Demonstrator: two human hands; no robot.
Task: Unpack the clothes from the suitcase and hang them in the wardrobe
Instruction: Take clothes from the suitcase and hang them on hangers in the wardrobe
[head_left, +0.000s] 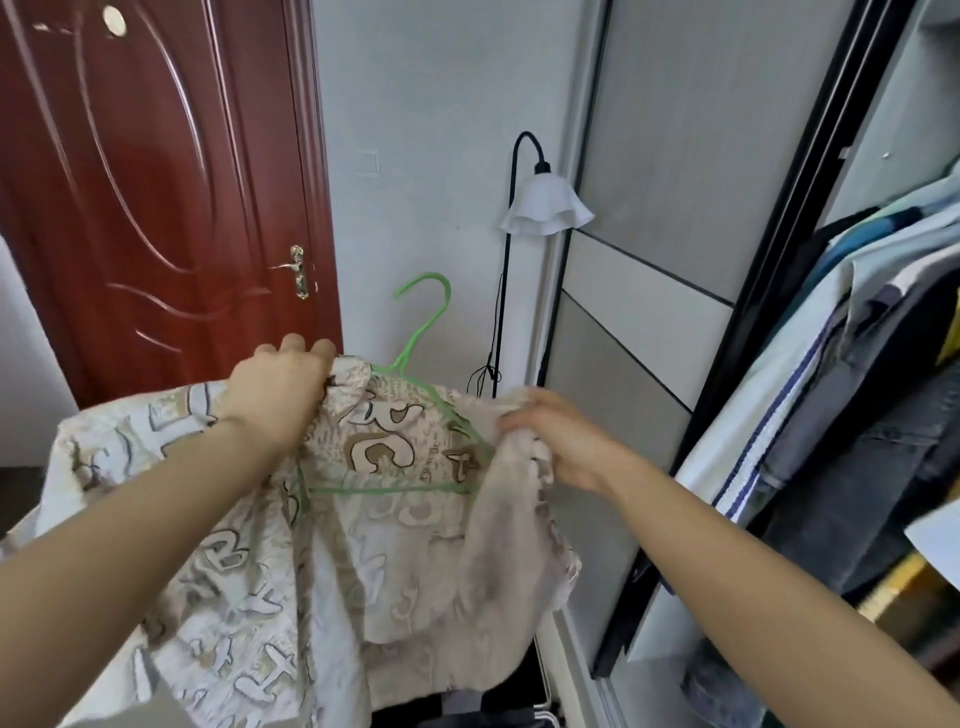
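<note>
A cream shirt (374, 551) printed with brown and white letters hangs in front of me at chest height. A green wire hanger (415, 332) sits inside it, its hook sticking up above the collar and its bar showing through the cloth. My left hand (283, 392) grips the shirt at the collar's left side. My right hand (550, 441) bunches the fabric at the right shoulder. The wardrobe (862, 395) stands open on the right with several garments hanging inside. The suitcase is barely visible, a dark shape at the bottom edge.
A dark red door (156, 197) fills the left. A black floor lamp (540, 208) with a white shade stands against the wall, beside the wardrobe's grey sliding panel (649, 291) with its black frame.
</note>
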